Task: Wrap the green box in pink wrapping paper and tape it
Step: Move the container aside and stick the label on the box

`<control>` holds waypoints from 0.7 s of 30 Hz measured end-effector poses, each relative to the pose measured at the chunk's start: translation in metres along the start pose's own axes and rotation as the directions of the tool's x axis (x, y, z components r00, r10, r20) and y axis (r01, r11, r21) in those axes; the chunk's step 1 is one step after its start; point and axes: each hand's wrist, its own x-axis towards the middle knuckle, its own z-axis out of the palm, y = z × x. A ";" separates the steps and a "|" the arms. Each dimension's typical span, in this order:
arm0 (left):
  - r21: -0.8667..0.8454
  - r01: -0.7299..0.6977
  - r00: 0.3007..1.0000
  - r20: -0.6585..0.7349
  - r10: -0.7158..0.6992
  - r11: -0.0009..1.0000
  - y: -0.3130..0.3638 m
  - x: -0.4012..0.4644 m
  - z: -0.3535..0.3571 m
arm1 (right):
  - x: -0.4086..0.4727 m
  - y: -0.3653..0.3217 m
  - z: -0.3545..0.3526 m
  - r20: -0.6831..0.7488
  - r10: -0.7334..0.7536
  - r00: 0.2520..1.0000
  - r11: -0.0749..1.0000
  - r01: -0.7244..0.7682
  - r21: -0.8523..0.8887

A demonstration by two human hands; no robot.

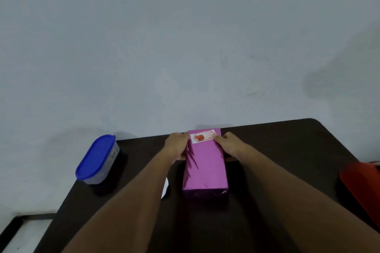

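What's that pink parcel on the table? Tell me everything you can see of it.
The pink parcel is a long box fully covered in shiny pink wrapping paper, with no green showing. It lies flat on the dark table, its length running away from the person toward the wall. A white sticker with a red picture sits on its top at the far end. The left hand holds its far left side; the right hand holds the right, with a fingertip on the sticker.

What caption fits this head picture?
Both hands, left and right, hold a pink-wrapped box with a sticker on top.
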 end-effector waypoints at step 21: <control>-0.085 0.288 0.955 0.102 -0.279 0.954 -0.010 -0.054 0.001 | -0.054 -0.006 0.022 -0.094 0.258 0.962 0.966 -0.259 0.005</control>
